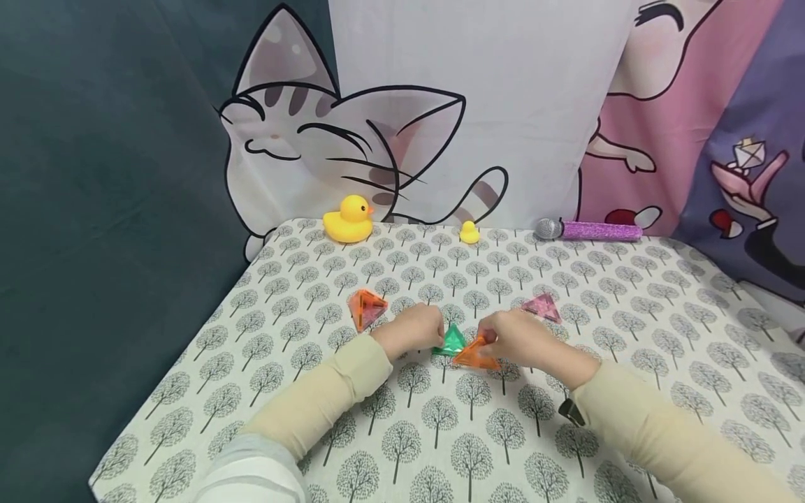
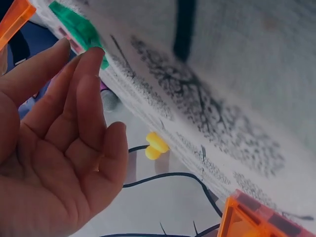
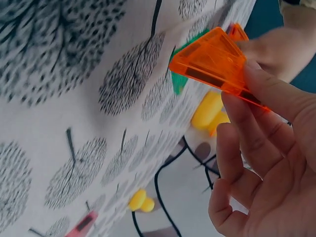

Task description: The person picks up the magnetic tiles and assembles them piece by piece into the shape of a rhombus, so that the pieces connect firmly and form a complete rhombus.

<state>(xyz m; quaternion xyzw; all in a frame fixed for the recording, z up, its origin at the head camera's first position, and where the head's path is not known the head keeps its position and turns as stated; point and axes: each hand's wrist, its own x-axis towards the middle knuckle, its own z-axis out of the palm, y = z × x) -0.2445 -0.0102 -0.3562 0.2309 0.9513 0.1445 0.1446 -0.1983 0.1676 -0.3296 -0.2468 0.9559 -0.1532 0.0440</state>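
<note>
My right hand pinches an orange translucent triangular tile between thumb and fingers. In the right wrist view the orange tile is tilted, with a dark strip along its edge. Just left of it, a green triangular tile lies on the patterned cloth. My left hand is at the green tile's left side. The left wrist view has its index fingertip against or very near the green tile, with the thumb apart from it. Whether they truly touch, I cannot tell.
An orange and reddish triangular piece sits beyond my left hand, a pink triangular tile beyond my right. Along the back edge stand a large yellow duck, a small duck and a purple microphone. A printed curtain hangs behind.
</note>
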